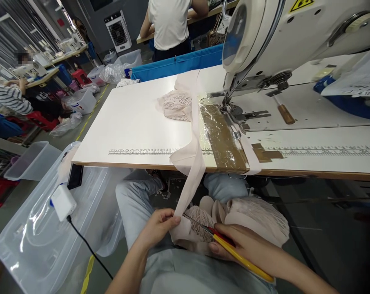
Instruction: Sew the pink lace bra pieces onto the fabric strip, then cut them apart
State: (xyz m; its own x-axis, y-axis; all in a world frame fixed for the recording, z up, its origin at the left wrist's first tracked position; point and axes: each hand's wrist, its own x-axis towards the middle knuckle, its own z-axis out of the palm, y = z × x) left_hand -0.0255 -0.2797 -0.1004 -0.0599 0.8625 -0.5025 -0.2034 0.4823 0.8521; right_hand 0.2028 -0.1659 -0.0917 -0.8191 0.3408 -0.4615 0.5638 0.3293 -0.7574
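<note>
My left hand (159,228) pinches the lower end of a pale pink fabric strip (192,171) that hangs down from the white sewing table (132,122) into my lap. My right hand (243,245) is closed on a pair of yellow-and-red thread snips (234,251), whose blades point at the strip just beside my left fingers. A heap of pink lace garments (258,216) lies in my lap under both hands. Another lace piece (175,105) rests on the table beside the sewing machine (283,36).
A clear plastic bin (34,241) stands at my left with a white charger (63,203) and a phone (75,176) on it. A screwdriver (285,112) lies on the machine bed. Other people work at benches behind; a blue cloth bin (179,63) lies past the table.
</note>
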